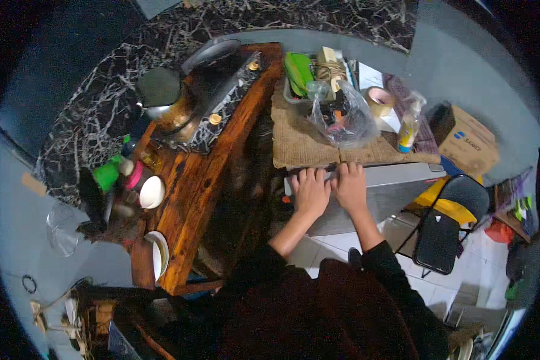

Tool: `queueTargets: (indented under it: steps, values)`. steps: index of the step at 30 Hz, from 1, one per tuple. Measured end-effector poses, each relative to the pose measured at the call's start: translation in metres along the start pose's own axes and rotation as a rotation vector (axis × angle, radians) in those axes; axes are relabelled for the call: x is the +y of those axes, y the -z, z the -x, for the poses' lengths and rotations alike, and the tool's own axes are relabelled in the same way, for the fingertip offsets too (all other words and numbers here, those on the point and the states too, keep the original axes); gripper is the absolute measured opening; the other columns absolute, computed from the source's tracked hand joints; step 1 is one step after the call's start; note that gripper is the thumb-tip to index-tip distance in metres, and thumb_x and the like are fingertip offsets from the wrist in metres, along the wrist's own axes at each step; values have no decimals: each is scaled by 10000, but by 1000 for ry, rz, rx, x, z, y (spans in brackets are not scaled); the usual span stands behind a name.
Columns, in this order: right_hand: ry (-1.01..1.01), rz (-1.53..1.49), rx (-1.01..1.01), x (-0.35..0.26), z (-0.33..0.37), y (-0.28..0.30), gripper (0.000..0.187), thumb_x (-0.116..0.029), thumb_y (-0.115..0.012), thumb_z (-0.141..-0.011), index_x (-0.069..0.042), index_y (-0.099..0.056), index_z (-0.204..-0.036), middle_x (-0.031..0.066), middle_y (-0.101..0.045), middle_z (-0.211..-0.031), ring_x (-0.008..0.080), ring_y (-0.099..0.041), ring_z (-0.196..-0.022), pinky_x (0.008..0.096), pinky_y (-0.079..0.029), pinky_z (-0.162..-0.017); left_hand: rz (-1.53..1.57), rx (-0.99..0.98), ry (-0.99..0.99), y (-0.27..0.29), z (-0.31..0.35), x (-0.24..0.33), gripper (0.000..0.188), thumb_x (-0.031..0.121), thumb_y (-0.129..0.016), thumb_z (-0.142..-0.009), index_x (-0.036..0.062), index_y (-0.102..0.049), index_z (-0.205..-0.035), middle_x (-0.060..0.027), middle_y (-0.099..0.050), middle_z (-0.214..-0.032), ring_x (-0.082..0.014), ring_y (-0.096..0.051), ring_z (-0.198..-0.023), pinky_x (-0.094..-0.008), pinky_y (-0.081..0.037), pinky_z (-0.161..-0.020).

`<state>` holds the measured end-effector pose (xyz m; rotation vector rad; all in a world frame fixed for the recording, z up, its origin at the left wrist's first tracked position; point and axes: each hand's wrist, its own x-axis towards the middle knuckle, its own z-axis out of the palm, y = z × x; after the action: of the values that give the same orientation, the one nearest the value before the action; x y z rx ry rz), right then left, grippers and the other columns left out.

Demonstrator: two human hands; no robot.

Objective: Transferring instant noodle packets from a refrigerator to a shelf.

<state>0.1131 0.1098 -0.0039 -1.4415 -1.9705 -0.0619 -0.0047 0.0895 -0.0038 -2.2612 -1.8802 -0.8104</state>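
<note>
Both of my hands are side by side at the top edge of a grey panel, which looks like the door of a low cabinet or small fridge. My left hand has its fingers hooked over that edge. Close beside it, my right hand curls its fingers over the same edge, and the two thumbs nearly meet. Just beyond the fingertips lies a brown woven mat. On the mat sits a clear plastic bag with things inside that I cannot make out.
A plastic container with a green packet, a tape roll and a spray bottle stand on the mat. To the left are a wooden counter, a stove and a pot. A black folding chair and cardboard box are right.
</note>
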Motion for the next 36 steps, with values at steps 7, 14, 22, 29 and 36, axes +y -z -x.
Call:
queueTargets:
  steps: [7,14,22,29,36]
  values:
    - [-180,58,-131,-25,100,65,198,-156,-571,-673,-25,-496,-802,158,-483,-994,339,-440,-915,419,-368,-774,335,-412,-137,27,97,48,247,131,-516,-728,-6,-401,-899,-209,-470,-881,-354,-468,-843,-458,-409,-707]
    - [-794,406,-170,3,188,138,332,-96,-513,-774,-118,-452,-1099,254,-178,-1336,454,-374,-1081,471,-395,-842,509,-1012,-636,9,144,120,535,64,-436,-759,-138,-245,-1216,-301,-431,-1108,-374,-453,-1028,-392,-358,-889]
    - [-773,556,-231,73,250,211,675,-151,-673,-636,-190,-345,-1224,202,-344,-1248,371,-433,-1054,429,-404,-838,932,-1104,-578,-33,151,157,482,122,-505,-799,34,-309,-1230,-192,-254,-1299,-343,-304,-1196,-414,-264,-1003]
    - [-833,1011,-226,121,243,207,560,-279,-598,-718,-172,-358,-1212,145,-363,-1252,296,-417,-1086,421,-387,-851,865,-1015,-292,-118,135,117,438,215,-559,-789,85,-422,-1184,-154,-251,-1330,-318,-378,-1142,-381,-320,-948]
    - [-373,-203,-100,104,192,50,527,-51,-649,-604,-66,-459,-1095,212,-338,-1229,402,-334,-1133,412,-336,-914,1312,-747,724,-272,115,-1,329,133,-539,-779,53,-494,-1096,-126,-522,-1047,-222,-505,-969,-333,-405,-837]
